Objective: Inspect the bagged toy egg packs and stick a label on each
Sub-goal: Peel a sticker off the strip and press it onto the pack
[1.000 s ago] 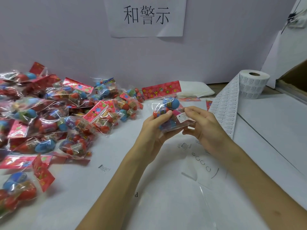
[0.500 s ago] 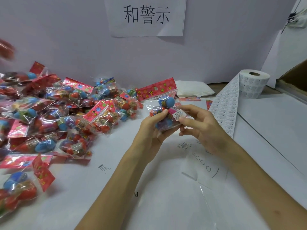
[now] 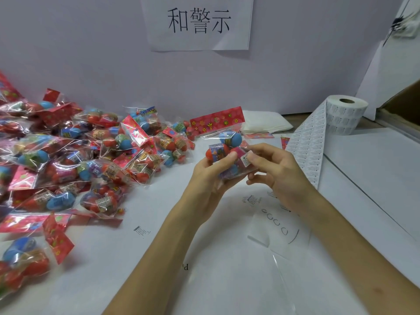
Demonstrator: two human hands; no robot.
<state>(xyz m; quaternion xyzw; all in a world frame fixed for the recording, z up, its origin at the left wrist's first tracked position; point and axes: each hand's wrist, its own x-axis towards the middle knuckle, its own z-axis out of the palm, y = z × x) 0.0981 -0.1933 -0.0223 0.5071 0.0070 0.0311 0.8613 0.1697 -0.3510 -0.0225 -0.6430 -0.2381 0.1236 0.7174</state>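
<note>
The toy egg pack (image 3: pixel 227 153), a clear bag with blue and red eggs under a red flowered header card (image 3: pixel 217 120), is held up above the table (image 3: pixel 159 258), in front of the person. A small white label (image 3: pixel 246 160) sits on the bag's near right end. The left grip (image 3: pixel 209 178) curls round the pack from below, thumb across the front. The right grip (image 3: pixel 279 171) pinches the same pack's right end, thumb on the label's edge and fingers curled beneath. To the left, a pile of egg packs (image 3: pixel 91 151) spreads over the table. To the right stands a label roll (image 3: pixel 345 114), its strip of labels (image 3: pixel 311 142) trailing toward the hands. A paper sign (image 3: pixel 197 21) hangs on the wall behind.
</note>
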